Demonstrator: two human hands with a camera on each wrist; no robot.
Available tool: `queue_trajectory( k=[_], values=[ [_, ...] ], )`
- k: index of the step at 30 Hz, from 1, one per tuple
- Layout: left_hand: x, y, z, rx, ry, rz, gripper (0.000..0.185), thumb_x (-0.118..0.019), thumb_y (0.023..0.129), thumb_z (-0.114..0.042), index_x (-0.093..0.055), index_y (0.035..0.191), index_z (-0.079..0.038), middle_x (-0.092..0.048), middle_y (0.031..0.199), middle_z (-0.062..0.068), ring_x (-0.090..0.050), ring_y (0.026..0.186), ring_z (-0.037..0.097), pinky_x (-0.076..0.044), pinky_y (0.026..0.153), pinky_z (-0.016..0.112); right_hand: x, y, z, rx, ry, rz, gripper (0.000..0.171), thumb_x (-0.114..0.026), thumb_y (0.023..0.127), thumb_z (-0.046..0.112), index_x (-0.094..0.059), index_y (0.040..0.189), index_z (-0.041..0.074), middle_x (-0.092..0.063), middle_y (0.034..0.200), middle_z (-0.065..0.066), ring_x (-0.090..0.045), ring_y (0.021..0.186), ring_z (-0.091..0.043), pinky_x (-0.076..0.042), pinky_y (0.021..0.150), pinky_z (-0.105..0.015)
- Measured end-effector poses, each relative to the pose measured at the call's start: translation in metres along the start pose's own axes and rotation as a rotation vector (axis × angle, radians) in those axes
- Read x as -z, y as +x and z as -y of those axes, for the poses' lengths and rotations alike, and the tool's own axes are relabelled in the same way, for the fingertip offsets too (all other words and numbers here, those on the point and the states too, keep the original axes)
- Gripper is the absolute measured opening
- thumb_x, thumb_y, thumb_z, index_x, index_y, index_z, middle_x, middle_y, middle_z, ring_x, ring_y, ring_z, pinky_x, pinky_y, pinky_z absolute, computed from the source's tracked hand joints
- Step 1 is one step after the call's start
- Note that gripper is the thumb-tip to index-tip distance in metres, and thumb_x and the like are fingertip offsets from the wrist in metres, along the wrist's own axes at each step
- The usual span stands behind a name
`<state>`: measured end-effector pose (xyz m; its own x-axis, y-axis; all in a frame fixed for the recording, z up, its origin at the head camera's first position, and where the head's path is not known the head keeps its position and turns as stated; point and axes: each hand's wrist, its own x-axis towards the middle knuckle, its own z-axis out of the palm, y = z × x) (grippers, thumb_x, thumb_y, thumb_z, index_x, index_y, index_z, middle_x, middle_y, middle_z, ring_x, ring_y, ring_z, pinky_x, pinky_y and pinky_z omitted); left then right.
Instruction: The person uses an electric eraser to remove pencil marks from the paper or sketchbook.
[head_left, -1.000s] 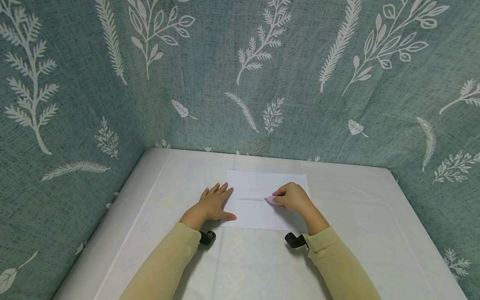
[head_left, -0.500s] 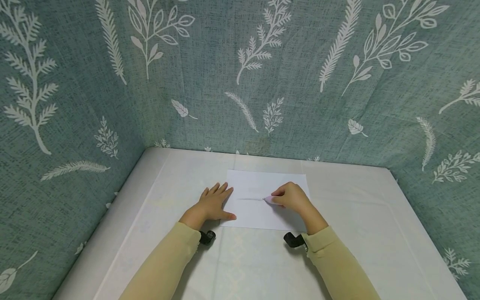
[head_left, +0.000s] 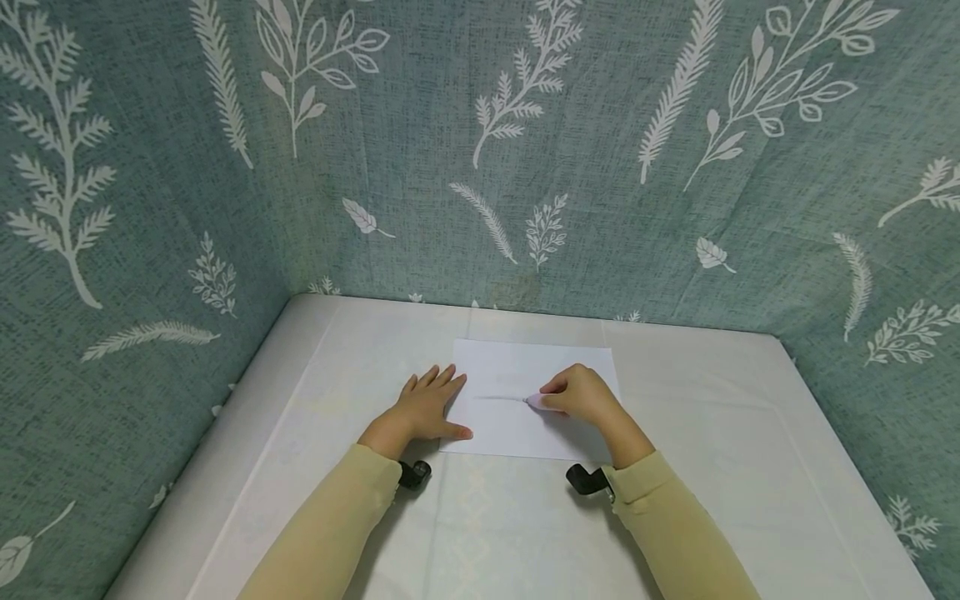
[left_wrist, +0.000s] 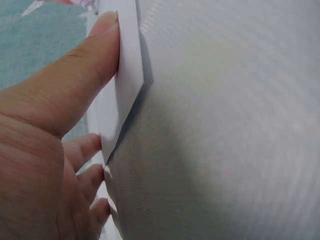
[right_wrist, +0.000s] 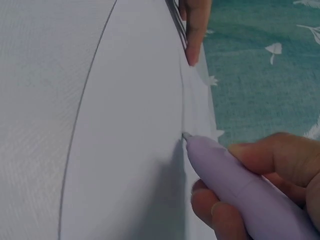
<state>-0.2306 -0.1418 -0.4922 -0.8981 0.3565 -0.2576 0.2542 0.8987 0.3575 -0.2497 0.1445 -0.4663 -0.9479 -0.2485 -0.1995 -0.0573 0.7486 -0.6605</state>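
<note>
A white sheet of paper (head_left: 487, 425) lies on the white-covered table, with a thin grey line running across its middle. My left hand (head_left: 427, 408) rests spread on the sheet's left edge; in the left wrist view its thumb (left_wrist: 95, 60) presses near a corner of the paper. My right hand (head_left: 588, 396) pinches a thick lilac pen-shaped tool (right_wrist: 235, 185) between thumb and fingers. The tool leans, and its small metal tip meets the right end of the line. The rear of the tool is hidden by the right hand in the head view.
A white cloth (head_left: 712, 433) covers the table. Green fabric with a white leaf print (head_left: 420, 167) hangs along the back and sides. Black wrist cameras show at the left cuff (head_left: 415, 475) and the right cuff (head_left: 587, 480).
My right hand and the lilac tool have shifted very slightly to the left, the tip staying along the line. The left hand and the paper have not visibly moved.
</note>
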Motion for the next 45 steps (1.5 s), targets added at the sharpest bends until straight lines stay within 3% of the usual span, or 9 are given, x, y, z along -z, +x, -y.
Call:
queue_trajectory(
  k=[8,16,24,45],
  values=[
    [-0.0019,0.0010,0.0013,-0.008,0.004,-0.008,0.104,-0.077,0.079,-0.060,-0.028,0.160,-0.016,-0.014,0.167,0.010,-0.007,0.153,0.036,-0.006,0.120,0.060,0.0004,-0.0005,0.0000,0.002,0.002,-0.020,0.018,-0.076,0.087,0.016,-0.080,0.101,0.005,-0.068,0.064,-0.001,-0.058,0.055,-0.013,-0.048,0.058,-0.028],
    [0.0006,-0.0005,-0.0010,-0.002,-0.004,-0.010,0.104,-0.077,0.079,-0.059,-0.029,0.159,-0.015,-0.016,0.167,0.011,-0.007,0.153,0.036,-0.005,0.120,0.060,-0.0006,-0.0010,0.0015,-0.010,0.012,0.019,0.017,-0.079,0.086,0.019,-0.081,0.098,0.007,-0.070,0.071,0.001,-0.060,0.058,-0.013,-0.049,0.058,-0.028],
    [0.0007,-0.0008,-0.0017,0.001,-0.005,-0.007,0.104,-0.077,0.079,-0.059,-0.028,0.160,-0.016,-0.015,0.167,0.010,-0.006,0.153,0.036,-0.005,0.120,0.059,0.0002,-0.0012,0.0024,-0.035,0.033,-0.018,0.020,-0.077,0.086,0.016,-0.080,0.102,0.006,-0.070,0.067,-0.004,-0.059,0.056,-0.014,-0.049,0.058,-0.029],
    [0.0001,-0.0003,0.0002,-0.004,0.004,-0.010,0.104,-0.077,0.079,-0.060,-0.029,0.160,-0.015,-0.015,0.167,0.010,-0.008,0.153,0.037,-0.006,0.120,0.060,-0.0025,0.0020,0.0016,-0.010,0.018,-0.001,0.017,-0.077,0.087,0.016,-0.081,0.100,0.007,-0.070,0.071,0.002,-0.060,0.058,-0.013,-0.050,0.057,-0.029]
  ],
)
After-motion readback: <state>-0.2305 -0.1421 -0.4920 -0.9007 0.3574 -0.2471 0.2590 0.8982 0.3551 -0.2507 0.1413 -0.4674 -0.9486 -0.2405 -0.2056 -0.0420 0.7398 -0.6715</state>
